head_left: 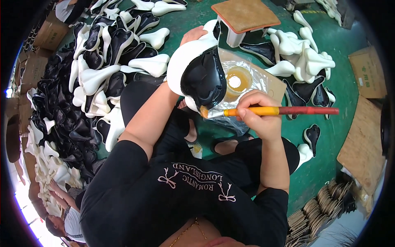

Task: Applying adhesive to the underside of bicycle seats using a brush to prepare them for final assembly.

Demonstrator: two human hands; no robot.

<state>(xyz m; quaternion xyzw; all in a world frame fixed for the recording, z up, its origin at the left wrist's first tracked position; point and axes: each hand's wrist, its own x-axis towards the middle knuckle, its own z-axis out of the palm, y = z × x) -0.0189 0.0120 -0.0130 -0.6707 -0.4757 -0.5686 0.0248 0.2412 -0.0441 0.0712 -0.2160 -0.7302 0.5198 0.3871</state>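
Observation:
A bicycle saddle with a white foam pad [176, 68] around a black plastic shell [202, 78] is held tilted, its black underside facing up and to the right. My left hand [193, 34] grips its far edge, fingers partly hidden behind the foam. In my right hand [263, 117] is a paintbrush [302, 110] with a yellow and red handle, pinched between thumb and fingers. Its wet, amber-stained bristles [204, 112] touch or nearly touch the saddle's near rim. Just beyond the brush stands a bowl of yellowish liquid [245, 75] on clear plastic sheeting [260, 79].
Cardboard [278, 87] lies under the plastic. A low stool with a brown top [247, 14] stands beyond. White saddles [98, 76] and black shells [61, 107] are heaped at left, more saddles [304, 55] at right. Cartons [367, 72] stand far right; another person [68, 224] sits lower left.

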